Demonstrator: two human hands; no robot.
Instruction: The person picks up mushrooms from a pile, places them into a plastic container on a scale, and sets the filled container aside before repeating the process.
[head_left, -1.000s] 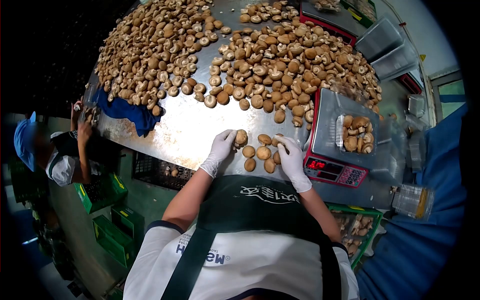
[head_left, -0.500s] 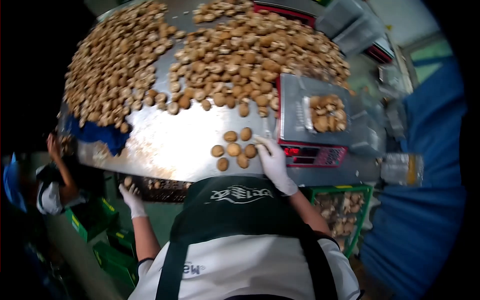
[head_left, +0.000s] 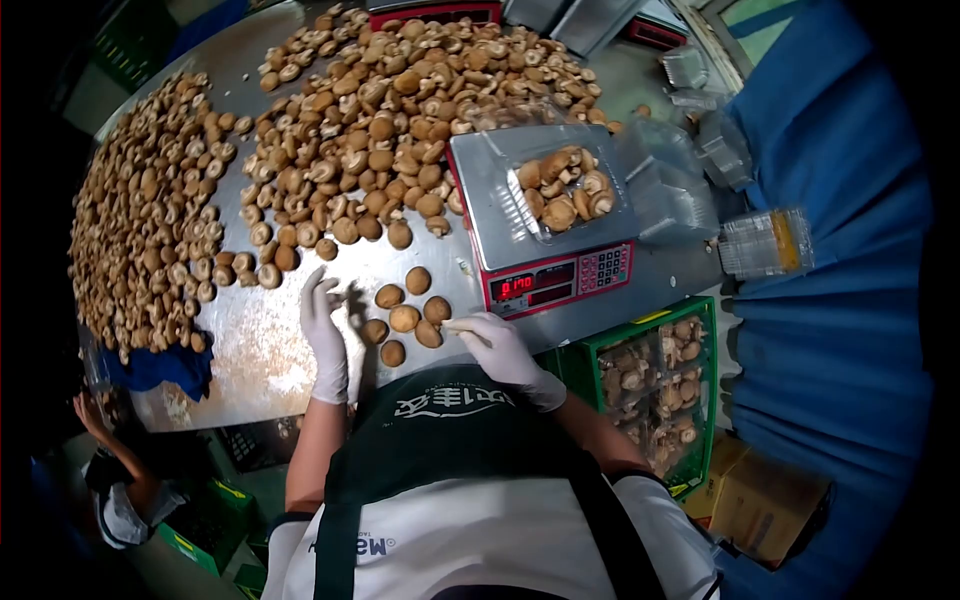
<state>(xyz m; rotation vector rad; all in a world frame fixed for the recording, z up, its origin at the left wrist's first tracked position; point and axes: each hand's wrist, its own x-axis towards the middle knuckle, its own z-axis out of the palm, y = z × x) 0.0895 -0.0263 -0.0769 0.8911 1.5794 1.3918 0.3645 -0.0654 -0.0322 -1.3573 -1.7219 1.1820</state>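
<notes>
My left hand, in a white glove, is over the steel table with its fingers apart and nothing visible in them. It is just left of a small group of several brown mushrooms, lying caps up. My right hand, also gloved, comes in from the right side of that group. Its fingers are stretched out, the tips at the edge of the rightmost mushrooms. Behind it stands a red-rimmed digital scale reading about 0.170, bearing a clear plastic tray of mushrooms.
Large mushroom heaps cover the table's left and back. Empty clear trays stand right of the scale. A green crate of packed mushrooms is below right, near a cardboard box. Another person's hand shows at far left.
My left hand has come up from below the table's edge, where a mushroom was at its fingers, to beside the small group. My right hand stays by the group. The view has shifted.
</notes>
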